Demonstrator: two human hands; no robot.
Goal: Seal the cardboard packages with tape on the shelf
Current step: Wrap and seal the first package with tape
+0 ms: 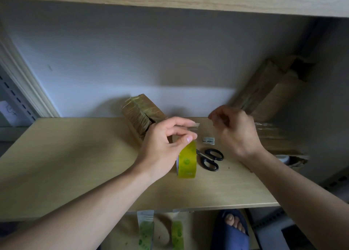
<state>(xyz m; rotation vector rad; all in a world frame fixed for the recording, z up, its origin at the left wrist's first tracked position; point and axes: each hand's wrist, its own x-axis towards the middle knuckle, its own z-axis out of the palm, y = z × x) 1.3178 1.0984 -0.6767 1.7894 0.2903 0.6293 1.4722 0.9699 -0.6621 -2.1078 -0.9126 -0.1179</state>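
Left hand (162, 148) pinches the tape roll's (187, 160) loose end — right hand (235, 131) beside it, loosely curled, empty.

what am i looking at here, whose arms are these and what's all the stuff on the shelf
This is one picture from a camera worn on a person's head, looking down at their own bare arms. No robot is involved. The left hand pinches the loose end of a yellow-green tape roll standing on a wooden shelf. The right hand hovers with loosely curled fingers, holding nothing. Black scissors lie beside the roll. A taped cardboard package sits behind the left hand, with more cardboard packages on the right. Two cut tape strips hang from the shelf's front edge.
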